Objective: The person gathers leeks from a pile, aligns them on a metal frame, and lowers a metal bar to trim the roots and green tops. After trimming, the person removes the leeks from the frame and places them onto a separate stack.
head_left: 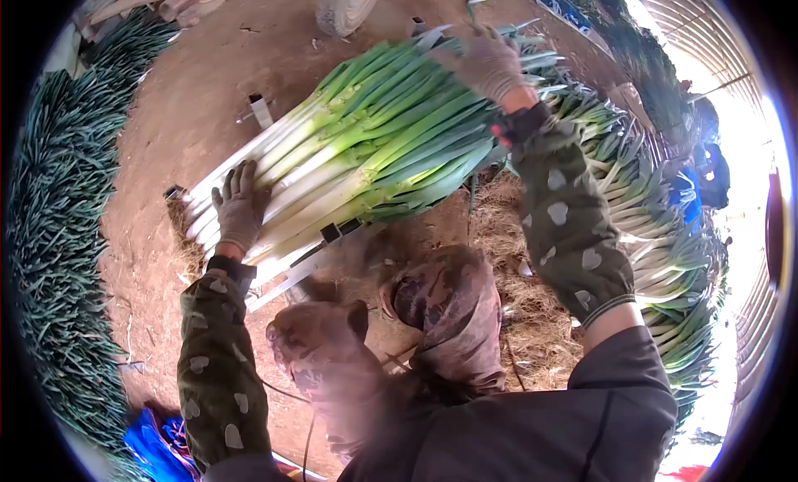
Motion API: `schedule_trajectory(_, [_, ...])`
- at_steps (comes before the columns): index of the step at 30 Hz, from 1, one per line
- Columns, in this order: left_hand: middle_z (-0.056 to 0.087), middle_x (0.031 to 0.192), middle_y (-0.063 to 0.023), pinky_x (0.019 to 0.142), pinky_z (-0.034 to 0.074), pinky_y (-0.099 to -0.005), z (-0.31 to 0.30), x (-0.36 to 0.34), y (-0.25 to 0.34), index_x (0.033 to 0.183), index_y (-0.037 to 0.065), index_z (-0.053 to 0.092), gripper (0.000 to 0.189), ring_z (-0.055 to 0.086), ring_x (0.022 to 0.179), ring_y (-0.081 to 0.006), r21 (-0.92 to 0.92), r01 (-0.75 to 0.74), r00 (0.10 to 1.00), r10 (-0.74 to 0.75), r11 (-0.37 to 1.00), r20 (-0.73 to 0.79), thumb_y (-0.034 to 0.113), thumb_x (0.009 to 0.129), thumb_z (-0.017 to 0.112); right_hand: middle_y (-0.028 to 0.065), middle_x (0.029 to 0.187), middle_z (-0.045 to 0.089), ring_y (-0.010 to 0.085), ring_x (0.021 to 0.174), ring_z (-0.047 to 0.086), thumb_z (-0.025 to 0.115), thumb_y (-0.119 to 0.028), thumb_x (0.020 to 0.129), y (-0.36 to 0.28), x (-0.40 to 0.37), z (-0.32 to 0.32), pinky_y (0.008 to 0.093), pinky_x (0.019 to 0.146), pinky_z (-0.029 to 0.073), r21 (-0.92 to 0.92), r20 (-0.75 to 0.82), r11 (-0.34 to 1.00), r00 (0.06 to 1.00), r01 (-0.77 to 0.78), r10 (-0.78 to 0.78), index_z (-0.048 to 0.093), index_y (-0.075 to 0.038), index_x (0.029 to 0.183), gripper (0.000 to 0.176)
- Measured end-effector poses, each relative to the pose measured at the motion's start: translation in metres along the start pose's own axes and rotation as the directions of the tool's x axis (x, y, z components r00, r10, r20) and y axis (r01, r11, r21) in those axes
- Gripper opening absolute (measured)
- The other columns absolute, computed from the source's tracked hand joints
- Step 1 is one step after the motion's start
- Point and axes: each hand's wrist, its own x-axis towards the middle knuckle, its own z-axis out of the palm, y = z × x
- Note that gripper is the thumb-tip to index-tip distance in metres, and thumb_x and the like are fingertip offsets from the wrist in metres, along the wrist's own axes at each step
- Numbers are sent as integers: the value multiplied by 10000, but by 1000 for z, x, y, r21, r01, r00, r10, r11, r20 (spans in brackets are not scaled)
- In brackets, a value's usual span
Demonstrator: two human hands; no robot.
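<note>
A thick layer of leeks lies across a low metal frame, white stalks to the left and green leaves to the upper right. My left hand, in a light glove, rests flat on the white stalks near the root end, fingers stretched out. At the leafy end, my gloved right hand is over the leaf tips, somewhat blurred, with its thumb and fingers spread apart. Both forearms wear dark sleeves with pale heart shapes.
Leeks in a long pile curve along the right, beside dry root trimmings. A dense bank of green leaves lines the left. A wheel stands at the top, and blue cloth lies lower left.
</note>
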Motion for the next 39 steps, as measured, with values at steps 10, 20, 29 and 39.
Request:
schedule_trajectory(10, [371, 1646, -102, 1186, 288, -531, 62, 24, -67, 1624, 181, 311, 571, 364, 1497, -337, -134, -64, 990, 80, 989, 118, 363, 1101, 453, 15, 1582, 447, 332, 1508, 259, 622, -837, 746, -85, -92, 64, 652, 1210, 130, 198, -191, 879, 897, 433, -399, 535, -238, 1486, 956])
schedule_trajectory(20, [283, 1697, -42, 1157, 383, -437, 35, 27, -63, 1672, 185, 141, 640, 401, 1493, -279, 508, -127, 985, 49, 852, 164, 393, 1110, 365, 12, 718, 592, 167, 666, 628, 680, -339, 884, 43, -274, -27, 327, 491, 464, 13, 228, 970, 944, 244, -241, 605, -178, 845, 182])
schedule_trajectory(29, [348, 1665, -54, 1167, 369, -453, 21, 24, -46, 1664, 238, 184, 610, 414, 1480, -281, 734, -197, 976, 58, 650, 211, 420, 1112, 369, 96, 788, 709, 308, 827, 707, 779, -276, 793, 315, -543, -150, 430, 750, 565, -427, 530, 851, 678, -306, 510, 760, -126, 825, 154])
schedule_trajectory(39, [379, 1646, -110, 1169, 392, -404, 44, 47, -95, 1654, 168, 225, 569, 431, 1459, -302, 650, -481, 809, 584, 589, 69, 308, 1121, 366, -42, 1286, 690, 246, 1379, 508, 881, -187, 728, 211, -683, -139, 480, 1270, 233, -274, 491, 873, 722, -403, 487, 744, -284, 1194, 495])
